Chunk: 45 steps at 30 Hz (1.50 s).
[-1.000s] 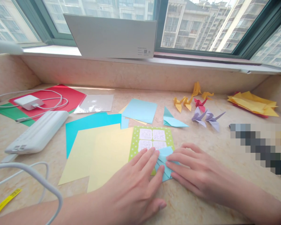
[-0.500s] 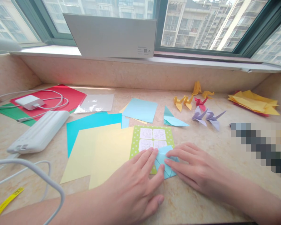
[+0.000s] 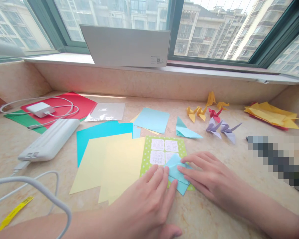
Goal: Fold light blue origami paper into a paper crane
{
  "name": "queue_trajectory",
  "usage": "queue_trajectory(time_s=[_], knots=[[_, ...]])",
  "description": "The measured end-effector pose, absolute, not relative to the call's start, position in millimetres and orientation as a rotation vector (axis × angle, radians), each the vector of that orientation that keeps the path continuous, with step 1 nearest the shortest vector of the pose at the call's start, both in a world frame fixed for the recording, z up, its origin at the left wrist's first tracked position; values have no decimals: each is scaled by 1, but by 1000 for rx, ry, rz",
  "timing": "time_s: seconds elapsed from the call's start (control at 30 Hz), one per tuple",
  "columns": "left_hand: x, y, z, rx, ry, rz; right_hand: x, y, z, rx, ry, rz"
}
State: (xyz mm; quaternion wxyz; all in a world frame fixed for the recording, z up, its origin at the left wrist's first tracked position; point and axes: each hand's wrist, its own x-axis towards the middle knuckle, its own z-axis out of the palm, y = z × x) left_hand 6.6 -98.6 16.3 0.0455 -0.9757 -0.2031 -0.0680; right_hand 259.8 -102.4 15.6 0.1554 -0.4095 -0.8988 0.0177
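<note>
A light blue sheet of origami paper (image 3: 178,173), folded into a small pointed shape, lies over the lower right of a green dotted card (image 3: 146,156) with white printed panels. My left hand (image 3: 151,196) rests palm down at its left edge, fingers stretched out and thumb apart. From the right, my right hand (image 3: 206,174) has its fingertips pressed on the paper's upper right part, and its thumb is hidden. Pale yellow sheets (image 3: 107,162) lie left of the card. Behind it is a light blue sheet (image 3: 151,120), with a folded blue piece (image 3: 186,131) beside it.
Paper cranes in purple (image 3: 228,130), red (image 3: 215,114) and yellow (image 3: 201,113) stand at the back right, near a yellow paper stack (image 3: 271,114). A white power bank (image 3: 49,141), cables and a charger (image 3: 40,109) occupy the left. A white box (image 3: 127,46) leans at the window.
The folded blue paper has turned slightly, its lower corner now pointing more towards me. My left hand has slid a little down and its thumb is lower. The whole view has shifted slightly.
</note>
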Motion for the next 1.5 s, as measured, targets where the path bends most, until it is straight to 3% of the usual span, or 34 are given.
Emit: queue_trajectory(time_s=[0.4, 1.5], knots=[[15, -94, 36, -3129, -274, -237, 259, -91, 5, -1010, -2451, 266], [8, -96, 17, -3137, -681, -245, 255, -97, 16, -1080, -2590, 131]])
